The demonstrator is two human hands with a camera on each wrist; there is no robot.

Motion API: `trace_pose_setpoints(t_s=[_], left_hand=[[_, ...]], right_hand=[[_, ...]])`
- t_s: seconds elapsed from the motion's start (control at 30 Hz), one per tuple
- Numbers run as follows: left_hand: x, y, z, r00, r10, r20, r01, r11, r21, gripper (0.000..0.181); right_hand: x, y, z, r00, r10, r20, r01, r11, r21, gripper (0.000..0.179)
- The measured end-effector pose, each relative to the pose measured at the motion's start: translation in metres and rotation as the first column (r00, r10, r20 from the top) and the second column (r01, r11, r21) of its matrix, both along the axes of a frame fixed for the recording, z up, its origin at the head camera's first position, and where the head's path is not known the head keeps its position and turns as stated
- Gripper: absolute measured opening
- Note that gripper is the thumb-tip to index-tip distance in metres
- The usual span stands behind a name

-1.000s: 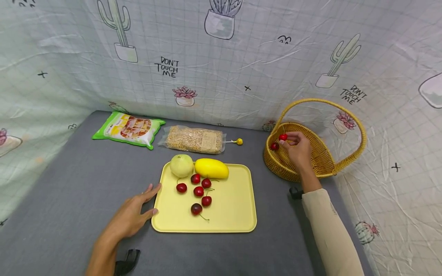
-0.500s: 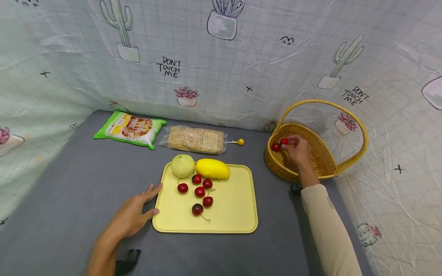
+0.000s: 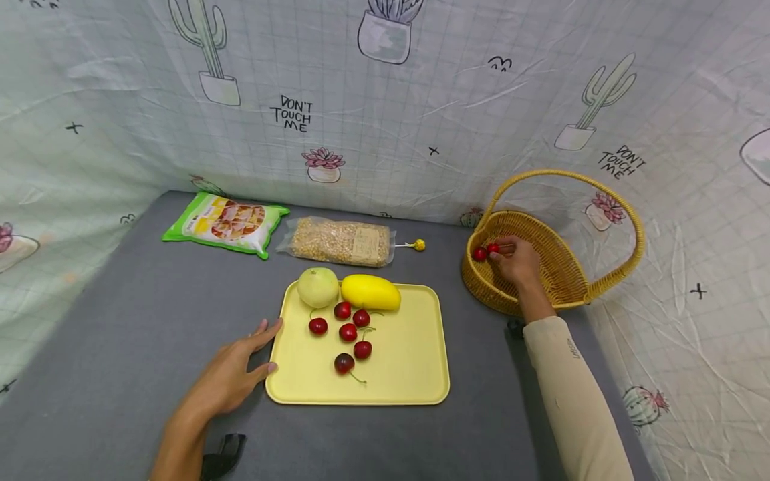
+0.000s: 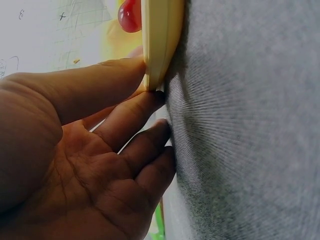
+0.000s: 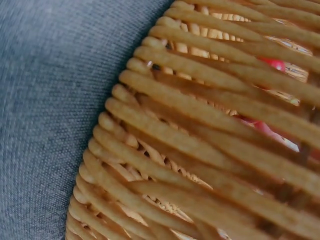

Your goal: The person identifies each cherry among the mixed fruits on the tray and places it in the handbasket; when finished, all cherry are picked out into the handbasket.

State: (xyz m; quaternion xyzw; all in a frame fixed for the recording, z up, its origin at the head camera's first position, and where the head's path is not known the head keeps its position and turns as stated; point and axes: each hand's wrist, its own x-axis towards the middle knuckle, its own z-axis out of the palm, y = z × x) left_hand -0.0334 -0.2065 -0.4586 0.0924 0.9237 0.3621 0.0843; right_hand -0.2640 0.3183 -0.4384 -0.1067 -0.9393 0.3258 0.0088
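Inside the wicker basket, my right hand pinches a red cherry low near the left wall. Another cherry lies just left of it. In the right wrist view the basket's weave covers almost everything, with bits of red showing through the gaps. My left hand touches the left edge of the yellow tray with thumb and straight fingers, as the left wrist view shows at the tray rim. Several cherries, a pale green round fruit and a yellow oblong fruit lie on the tray.
Behind the tray lie a green-and-white food packet, a clear bag of yellowish grains and a lollipop. The basket's tall handle arches over its opening. A patterned cloth hangs behind the grey table.
My right hand has lowered the cherry into the basket, down beside the other cherry. My left hand stays at the tray's edge. The head view has shifted slightly.
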Motion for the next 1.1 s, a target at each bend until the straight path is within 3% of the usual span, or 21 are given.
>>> trace_pose_setpoints(t_s=[0.17, 0.33, 0.53, 0.67, 0.77, 0.9, 1.0, 1.1], left_hand=[[0.0, 0.0, 0.0, 1.0, 0.0, 0.008, 0.0, 1.0, 0.0, 0.077], [0.0, 0.0, 0.0, 1.0, 0.004, 0.011, -0.004, 1.0, -0.005, 0.077], [0.0, 0.0, 0.0, 1.0, 0.005, 0.008, -0.004, 1.0, -0.01, 0.077], [0.0, 0.0, 0.0, 1.0, 0.004, 0.003, -0.004, 1.0, -0.006, 0.076], [0.0, 0.0, 0.001, 1.0, 0.005, 0.009, -0.005, 1.0, -0.004, 0.076], [-0.001, 0.0, 0.001, 1.0, 0.006, 0.017, -0.006, 1.0, -0.002, 0.077], [-0.001, 0.0, 0.001, 1.0, 0.007, 0.022, -0.007, 1.0, -0.004, 0.076], [-0.001, 0.0, 0.001, 1.0, 0.01, 0.026, -0.01, 1.0, -0.008, 0.076]], right_hand=[[0.0, -0.002, 0.001, 1.0, 0.018, 0.001, -0.018, 0.998, 0.052, 0.037], [0.001, -0.002, 0.0, 0.999, 0.016, -0.033, -0.015, 0.999, 0.029, 0.037], [0.003, -0.002, 0.001, 0.99, -0.022, -0.138, 0.023, 1.0, 0.006, 0.035], [0.005, -0.002, 0.001, 0.972, -0.057, -0.229, 0.051, 0.998, -0.035, 0.032], [0.006, -0.005, 0.003, 0.937, -0.093, -0.337, 0.074, 0.995, -0.068, 0.028], [0.006, -0.007, 0.007, 0.855, -0.149, -0.496, 0.102, 0.987, -0.121, 0.022], [0.007, -0.007, 0.01, 0.8, -0.167, -0.576, 0.106, 0.985, -0.139, 0.021], [0.013, -0.012, 0.016, 0.765, -0.145, -0.627, 0.085, 0.989, -0.125, 0.023]])
